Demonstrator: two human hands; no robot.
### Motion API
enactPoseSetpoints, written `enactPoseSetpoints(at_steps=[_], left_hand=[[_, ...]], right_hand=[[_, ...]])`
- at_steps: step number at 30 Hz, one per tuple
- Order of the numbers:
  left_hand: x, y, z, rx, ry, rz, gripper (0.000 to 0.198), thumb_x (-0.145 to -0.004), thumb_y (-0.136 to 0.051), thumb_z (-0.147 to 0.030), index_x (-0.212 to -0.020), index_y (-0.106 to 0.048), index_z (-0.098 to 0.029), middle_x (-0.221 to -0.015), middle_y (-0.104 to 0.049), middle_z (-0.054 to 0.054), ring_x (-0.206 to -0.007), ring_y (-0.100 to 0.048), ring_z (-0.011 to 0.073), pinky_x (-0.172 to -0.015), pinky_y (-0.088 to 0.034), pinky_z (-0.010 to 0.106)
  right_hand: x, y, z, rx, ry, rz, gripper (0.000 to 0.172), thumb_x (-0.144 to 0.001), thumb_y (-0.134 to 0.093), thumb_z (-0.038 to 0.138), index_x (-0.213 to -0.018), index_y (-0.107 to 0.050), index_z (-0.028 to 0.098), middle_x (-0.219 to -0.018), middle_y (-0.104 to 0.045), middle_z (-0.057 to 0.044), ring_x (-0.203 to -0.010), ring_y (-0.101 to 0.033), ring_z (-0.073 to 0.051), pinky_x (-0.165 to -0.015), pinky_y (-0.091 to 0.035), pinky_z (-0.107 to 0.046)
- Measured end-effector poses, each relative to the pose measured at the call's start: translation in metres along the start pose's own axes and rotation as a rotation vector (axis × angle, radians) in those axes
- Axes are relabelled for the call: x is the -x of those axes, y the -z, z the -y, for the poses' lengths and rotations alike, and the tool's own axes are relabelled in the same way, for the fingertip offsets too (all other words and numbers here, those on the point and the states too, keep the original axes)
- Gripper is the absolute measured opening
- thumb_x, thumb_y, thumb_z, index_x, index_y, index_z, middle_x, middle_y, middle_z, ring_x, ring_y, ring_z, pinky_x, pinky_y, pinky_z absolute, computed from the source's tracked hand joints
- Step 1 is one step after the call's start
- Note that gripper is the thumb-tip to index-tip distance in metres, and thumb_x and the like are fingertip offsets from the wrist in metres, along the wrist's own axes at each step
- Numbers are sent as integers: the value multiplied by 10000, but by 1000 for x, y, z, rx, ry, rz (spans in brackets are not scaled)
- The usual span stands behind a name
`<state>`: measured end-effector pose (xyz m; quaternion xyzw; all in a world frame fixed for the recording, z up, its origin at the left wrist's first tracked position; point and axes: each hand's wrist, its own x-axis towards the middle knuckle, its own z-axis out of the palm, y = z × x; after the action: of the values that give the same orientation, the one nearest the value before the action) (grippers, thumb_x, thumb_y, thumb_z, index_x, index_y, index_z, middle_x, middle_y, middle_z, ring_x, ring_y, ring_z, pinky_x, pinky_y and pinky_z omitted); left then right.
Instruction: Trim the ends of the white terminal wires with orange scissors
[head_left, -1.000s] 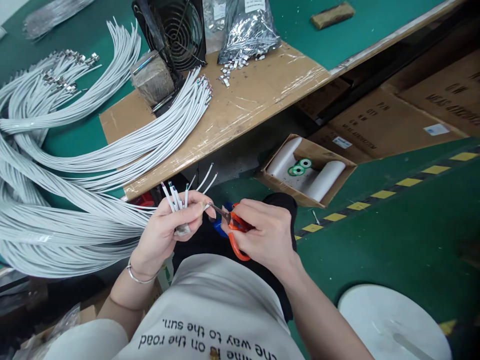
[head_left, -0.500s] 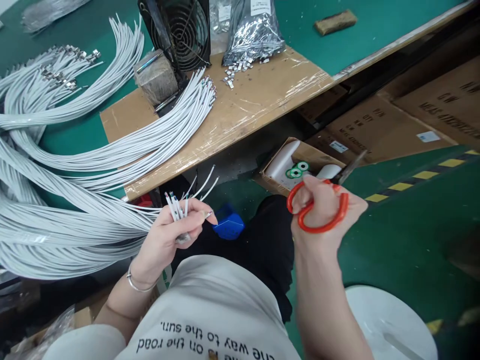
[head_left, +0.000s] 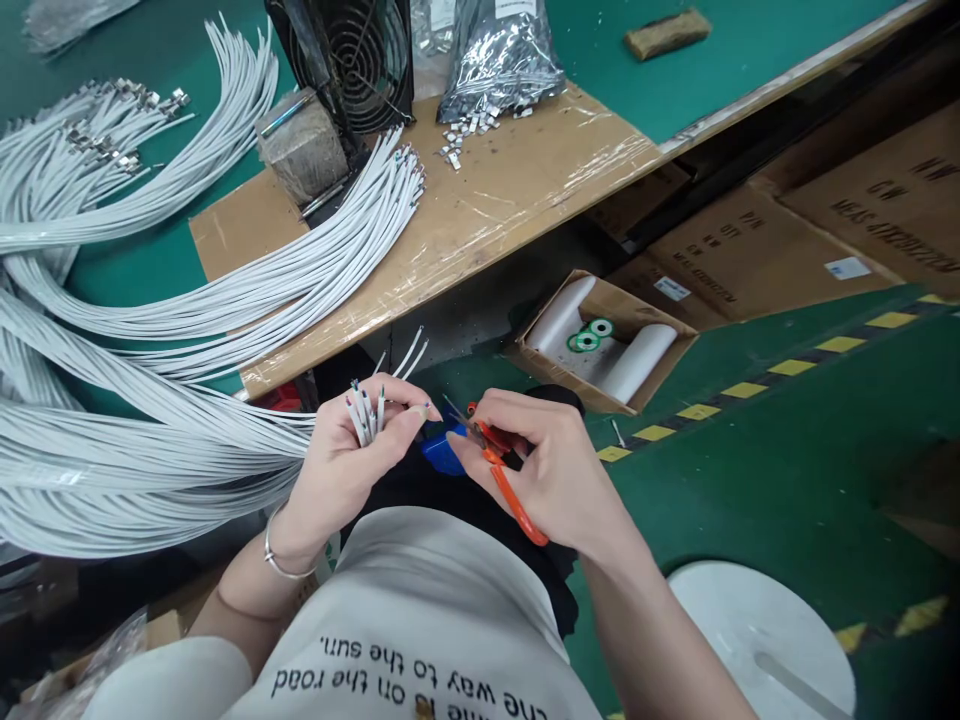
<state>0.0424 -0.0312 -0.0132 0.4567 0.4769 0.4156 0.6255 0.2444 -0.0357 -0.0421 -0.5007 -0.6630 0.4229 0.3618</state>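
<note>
My left hand [head_left: 360,445] is closed around a small bunch of white cables [head_left: 365,412], whose cut ends with coloured wires poke up between the fingers. Thumb and forefinger pinch one wire end at their tips. Across from it, my right hand [head_left: 551,465] grips orange-handled scissors [head_left: 516,503]; their blades point left at the pinched end, a short gap away. How far the blades are apart is hard to see. Long white cables [head_left: 187,460] run from the left hand back over the bench. A second cable bundle [head_left: 330,260] lies with its ends on the cardboard.
A black fan [head_left: 360,55] and a grey block [head_left: 304,150] stand on the bench. Beside them lies a bag of small metal parts [head_left: 499,60], some spilled. Below are an open carton [head_left: 652,395], large boxes [head_left: 780,240] and a white round stool [head_left: 757,640]. A blue object [head_left: 442,455] sits under my hands.
My right hand has come left and down towards the left hand. The scissors have swung from pointing up and right to pointing left. The left hand keeps its cables.
</note>
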Motion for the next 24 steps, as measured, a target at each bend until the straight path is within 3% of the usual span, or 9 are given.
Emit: enactPoseSetpoints(at_steps=[7, 19, 24], left_hand=[[3, -3, 0, -57, -30, -36, 105, -985, -774, -244, -896, -783, -189, -608, -477, -57, -529, -320, 75, -468, -232, 225], [3, -6, -3, -62, -25, -52, 94, -959, -795, -242, -885, -781, -185, -676, -640, -21, -532, -383, 66, -480, -286, 206], [2, -6, -5, -96, -6, -66, 136, -945, -815, -292, -869, -790, -181, -646, -602, -24, -522, -359, 75, -471, -264, 229]], right_hand=[[-4, -1, 7, 65, 27, 29, 391, -872, -647, 186, -636, -337, 225, -591, -386, 58, -547, -313, -91, -508, -245, -269], [-2, 1, 7, 56, 80, 0, 413, -835, -619, 116, -578, -313, 217, -529, -367, 62, -517, -278, -78, -494, -217, -282], [-2, 0, 5, 37, 64, -20, 467, -846, -655, 157, -536, -310, 212, -516, -340, 59, -517, -246, -82, -495, -206, -299]])
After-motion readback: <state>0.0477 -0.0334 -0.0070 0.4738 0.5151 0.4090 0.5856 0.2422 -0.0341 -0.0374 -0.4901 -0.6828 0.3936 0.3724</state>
